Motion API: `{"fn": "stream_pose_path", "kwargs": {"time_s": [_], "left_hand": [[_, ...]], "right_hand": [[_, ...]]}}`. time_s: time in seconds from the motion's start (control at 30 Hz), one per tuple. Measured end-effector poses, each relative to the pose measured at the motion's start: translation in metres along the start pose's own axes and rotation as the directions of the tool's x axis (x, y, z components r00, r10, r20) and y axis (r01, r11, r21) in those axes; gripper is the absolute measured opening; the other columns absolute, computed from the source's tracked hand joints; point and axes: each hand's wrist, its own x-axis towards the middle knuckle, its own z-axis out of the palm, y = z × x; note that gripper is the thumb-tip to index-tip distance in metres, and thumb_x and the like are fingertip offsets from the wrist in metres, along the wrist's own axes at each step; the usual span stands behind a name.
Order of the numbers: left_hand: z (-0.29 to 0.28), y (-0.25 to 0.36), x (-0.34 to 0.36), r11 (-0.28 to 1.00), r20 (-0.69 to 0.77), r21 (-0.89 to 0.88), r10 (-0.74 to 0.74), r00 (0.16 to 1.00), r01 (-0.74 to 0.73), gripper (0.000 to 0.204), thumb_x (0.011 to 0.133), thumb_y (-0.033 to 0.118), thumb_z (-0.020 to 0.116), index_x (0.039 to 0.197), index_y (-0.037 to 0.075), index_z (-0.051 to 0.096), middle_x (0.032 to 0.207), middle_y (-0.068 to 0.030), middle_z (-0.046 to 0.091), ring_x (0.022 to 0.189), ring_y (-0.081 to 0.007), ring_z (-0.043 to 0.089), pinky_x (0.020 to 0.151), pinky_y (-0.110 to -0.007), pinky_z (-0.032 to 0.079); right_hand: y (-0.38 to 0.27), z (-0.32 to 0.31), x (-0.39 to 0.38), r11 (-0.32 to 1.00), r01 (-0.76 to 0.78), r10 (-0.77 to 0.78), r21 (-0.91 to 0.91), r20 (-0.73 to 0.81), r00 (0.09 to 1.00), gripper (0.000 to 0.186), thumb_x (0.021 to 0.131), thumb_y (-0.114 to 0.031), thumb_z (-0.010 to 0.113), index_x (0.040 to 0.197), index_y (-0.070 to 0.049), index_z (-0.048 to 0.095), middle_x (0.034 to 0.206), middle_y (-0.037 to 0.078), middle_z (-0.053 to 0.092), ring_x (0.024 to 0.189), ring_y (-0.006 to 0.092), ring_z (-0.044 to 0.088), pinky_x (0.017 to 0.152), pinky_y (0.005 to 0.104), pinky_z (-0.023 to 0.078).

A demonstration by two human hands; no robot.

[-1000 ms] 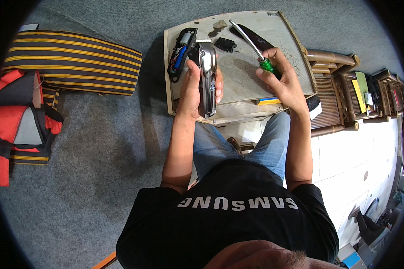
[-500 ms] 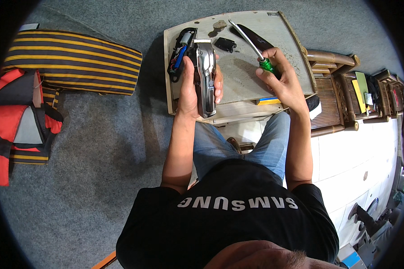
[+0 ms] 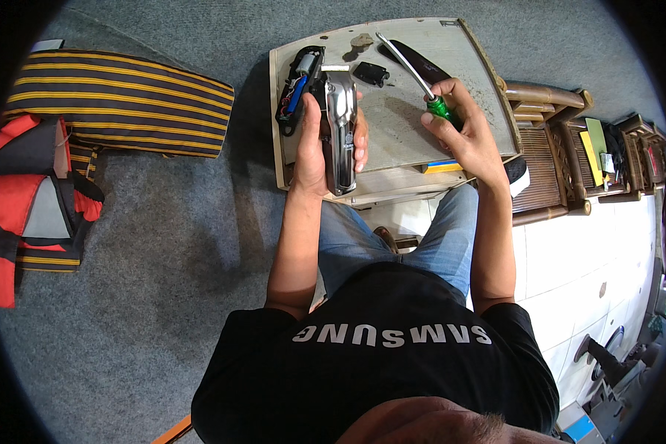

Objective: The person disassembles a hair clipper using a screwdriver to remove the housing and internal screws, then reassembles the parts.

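Observation:
My left hand (image 3: 312, 154) is wrapped round a shiny metal hair clipper (image 3: 341, 133), blade end pointing away from me, above the near left part of the small table (image 3: 414, 133). In my right hand (image 3: 472, 137) is a screwdriver (image 3: 440, 108) with a green handle; its steel shaft slants up and left, apart from the clipper. Beyond my left hand lies an opened black clipper housing (image 3: 300, 89) with a silver motor, a blue cylinder and wires showing. Between the hands, farther off, sit a small black part (image 3: 371, 73) and a long black curved cover (image 3: 420, 62).
A blue and yellow object (image 3: 445, 167) rests at the table's near edge. On the left is a striped cushion (image 3: 126, 103) with red and black cloth (image 3: 22, 200). Bamboo seating (image 3: 544, 166) stands right of the table. Dark specks and a stain mark the tabletop.

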Motion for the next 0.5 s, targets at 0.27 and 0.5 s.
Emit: {"fn": "stream_pose_path", "kwargs": {"time_s": [0.27, 0.5], "left_hand": [[0.0007, 0.0009, 0.0006, 1.0, 0.001, -0.004, -0.002, 1.0, 0.002, 0.086, 0.105, 0.074, 0.029, 0.141, -0.001, 0.052, 0.077, -0.0089, 0.054, 0.062, -0.0165, 0.057, 0.048, -0.03, 0.051], [-0.0003, -0.0005, 0.0012, 1.0, 0.007, -0.027, 0.008, 1.0, -0.008, 0.086, 0.105, 0.074, 0.031, 0.142, -0.002, 0.051, 0.08, -0.0092, 0.054, 0.064, -0.017, 0.057, 0.049, -0.031, 0.052]], "right_hand": [[-0.0029, -0.0001, -0.0003, 1.0, -0.004, 0.004, -0.006, -0.001, 1.0, 0.028, 0.093, -0.015, 0.074, 0.114, -0.005, 0.057, 0.085, -0.003, 0.054, 0.08, 0.0077, 0.047, 0.073, 0.0256, 0.039], [0.0008, 0.0001, 0.0, 1.0, 0.002, -0.002, -0.001, -0.008, 1.0, 0.028, 0.093, -0.016, 0.074, 0.113, -0.005, 0.058, 0.085, -0.004, 0.053, 0.08, 0.0073, 0.046, 0.073, 0.025, 0.039]]}}
